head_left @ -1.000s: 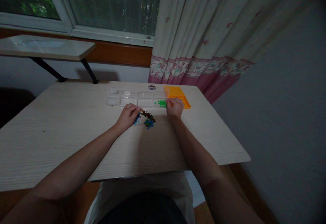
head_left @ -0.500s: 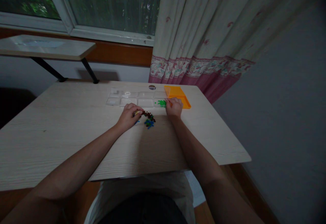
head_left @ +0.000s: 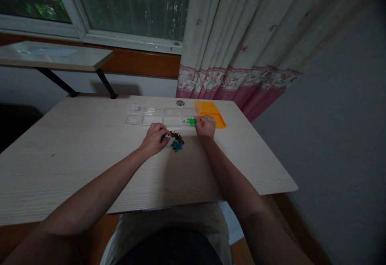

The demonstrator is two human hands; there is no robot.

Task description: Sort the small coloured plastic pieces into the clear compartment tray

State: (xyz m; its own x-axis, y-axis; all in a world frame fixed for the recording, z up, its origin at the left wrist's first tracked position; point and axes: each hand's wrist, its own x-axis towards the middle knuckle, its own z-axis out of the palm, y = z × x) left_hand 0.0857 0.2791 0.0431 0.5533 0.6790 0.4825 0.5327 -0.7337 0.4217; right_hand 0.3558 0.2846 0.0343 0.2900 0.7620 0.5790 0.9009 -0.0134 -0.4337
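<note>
your left hand (head_left: 156, 138) had thumb and forefinger narrowly parted beside one loose, grainy cluster of brown, blue and green pieces (head_left: 177, 141), at its three o'clock. your right hand (head_left: 206, 126) was curled; i could not tell whether it held anything. bright green pieces (head_left: 191, 122), too small to count, lay at its nine o'clock in one clear plastic tray (head_left: 172, 121); one two-part orange tray (head_left: 218, 117) sat at one o'clock, all on one wood-grained table (head_left: 90, 144).
</note>
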